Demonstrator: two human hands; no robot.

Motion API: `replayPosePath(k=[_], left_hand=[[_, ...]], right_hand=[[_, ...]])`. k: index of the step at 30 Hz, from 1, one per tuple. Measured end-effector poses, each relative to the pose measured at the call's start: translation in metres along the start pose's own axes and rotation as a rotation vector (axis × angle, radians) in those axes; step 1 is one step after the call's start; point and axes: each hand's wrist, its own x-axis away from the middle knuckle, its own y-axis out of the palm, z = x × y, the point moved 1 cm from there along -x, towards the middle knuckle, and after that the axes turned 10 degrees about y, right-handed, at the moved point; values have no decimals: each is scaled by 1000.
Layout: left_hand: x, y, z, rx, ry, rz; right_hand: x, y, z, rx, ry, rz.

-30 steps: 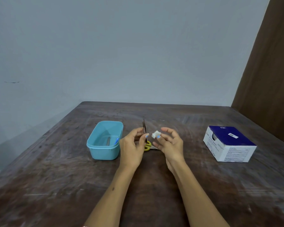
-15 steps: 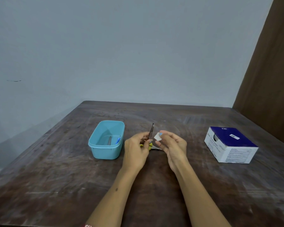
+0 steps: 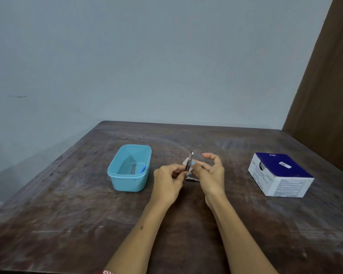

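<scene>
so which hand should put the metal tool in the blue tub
Left, probably: the left hand pinches the metal tool and sits nearer the blue tub; the right hand touches a white pad.

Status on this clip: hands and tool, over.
Left hand pinches metal tool, upright. Right hand touches white pad against it, grip unclear. Scissors lie beneath the hands.

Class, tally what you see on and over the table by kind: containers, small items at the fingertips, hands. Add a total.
Containers: 2 (tub, box)
Small items at the fingertips: 2 (metal tool, white pad)
Hands: 2 (left hand, right hand)
Total: 6
</scene>
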Motion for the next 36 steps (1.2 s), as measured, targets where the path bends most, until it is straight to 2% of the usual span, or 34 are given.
replayPosePath(k=[6, 11, 15, 21, 28, 33, 36], left_hand=[[-1, 2, -6, 34, -38, 42], [-2, 2, -10, 167, -146, 82], [-2, 1, -9, 211, -146, 77], [0, 0, -4, 175, -115, -9], [0, -1, -4, 105, -108, -11], [0, 1, 0, 109, -140, -113], [1, 3, 2, 95, -132, -113]], right_hand=[[-2, 1, -2, -153, 96, -78], [1, 1, -4, -184, 157, -215], [-2, -2, -2, -217, 172, -257], [-3, -5, 0, -181, 150, -219], [-1, -3, -3, -112, 104, -185], [-2, -4, -5, -147, 43, -56], [-2, -4, -6, -193, 17, -30]])
